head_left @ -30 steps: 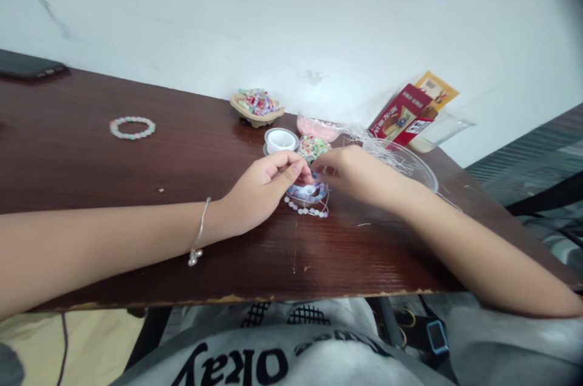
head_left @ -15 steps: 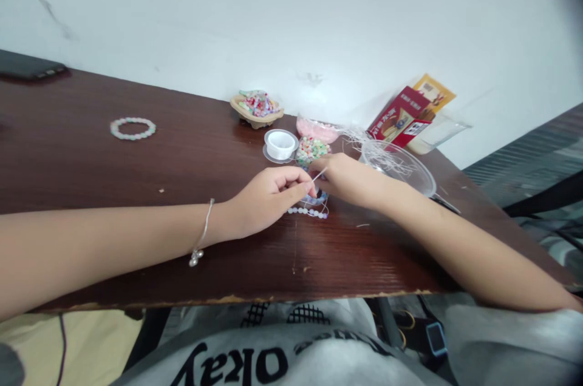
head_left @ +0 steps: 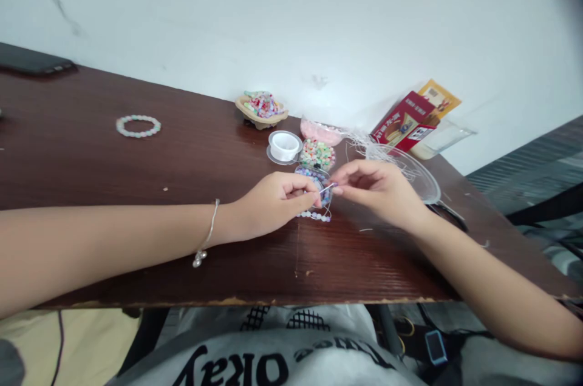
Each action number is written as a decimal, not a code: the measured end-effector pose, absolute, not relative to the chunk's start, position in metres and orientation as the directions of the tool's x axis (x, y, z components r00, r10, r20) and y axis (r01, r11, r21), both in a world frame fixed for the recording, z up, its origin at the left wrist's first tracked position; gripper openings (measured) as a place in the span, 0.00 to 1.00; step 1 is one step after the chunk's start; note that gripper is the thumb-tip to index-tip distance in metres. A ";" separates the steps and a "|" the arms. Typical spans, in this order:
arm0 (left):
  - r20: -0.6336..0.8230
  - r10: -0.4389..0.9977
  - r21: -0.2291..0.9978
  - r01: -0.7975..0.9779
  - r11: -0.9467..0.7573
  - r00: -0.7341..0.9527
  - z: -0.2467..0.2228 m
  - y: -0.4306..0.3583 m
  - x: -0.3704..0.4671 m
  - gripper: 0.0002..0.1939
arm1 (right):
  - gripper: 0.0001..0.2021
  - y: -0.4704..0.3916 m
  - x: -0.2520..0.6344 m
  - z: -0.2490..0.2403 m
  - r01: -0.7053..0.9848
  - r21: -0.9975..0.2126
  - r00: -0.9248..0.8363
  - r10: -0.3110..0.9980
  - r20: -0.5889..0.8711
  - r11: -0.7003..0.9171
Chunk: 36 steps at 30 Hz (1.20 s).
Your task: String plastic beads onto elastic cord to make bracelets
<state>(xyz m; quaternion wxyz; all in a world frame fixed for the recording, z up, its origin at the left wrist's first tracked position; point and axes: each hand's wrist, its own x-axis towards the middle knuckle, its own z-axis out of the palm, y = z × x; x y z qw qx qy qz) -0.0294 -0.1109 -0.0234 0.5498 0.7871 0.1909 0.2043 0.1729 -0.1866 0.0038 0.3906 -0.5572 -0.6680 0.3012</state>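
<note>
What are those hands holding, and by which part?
The left hand pinches a thin pale string near its visible end; there, the right hand pinches what looks like a purple bead, exact grip unclear.

A red box (head_left: 403, 121) stands beside a yellow packet (head_left: 441, 98) — dark device (head_left: 36, 60) far left.

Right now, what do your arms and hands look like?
Neither the left hand nor the right hand wears a glove, and both forearms show uncovered. Around the left wrist is a thin silvery bracelet with little round charms. The right wrist shows no jewellery.
</note>
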 end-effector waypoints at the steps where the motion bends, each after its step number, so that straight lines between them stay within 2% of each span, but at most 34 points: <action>1: 0.109 0.523 0.943 0.078 -0.323 0.845 -0.024 -0.111 -0.029 0.12 | 0.10 -0.189 0.173 0.002 0.452 -0.873 -0.055 0.983 0.178 0.183; 7: 0.121 0.502 0.943 0.060 -0.328 0.856 -0.025 -0.110 -0.031 0.11 | 0.10 -0.188 0.171 -0.004 0.305 -0.939 -0.048 0.988 0.150 0.157; 16: 0.119 0.501 0.948 0.051 -0.313 0.857 -0.023 -0.112 -0.031 0.10 | 0.10 -0.188 0.171 -0.005 0.422 -0.885 -0.050 0.980 0.192 0.195; 36: 0.094 0.496 0.942 0.084 -0.325 0.863 -0.022 -0.112 -0.030 0.10 | 0.09 -0.189 0.165 -0.003 0.339 -0.925 -0.068 0.985 0.159 0.172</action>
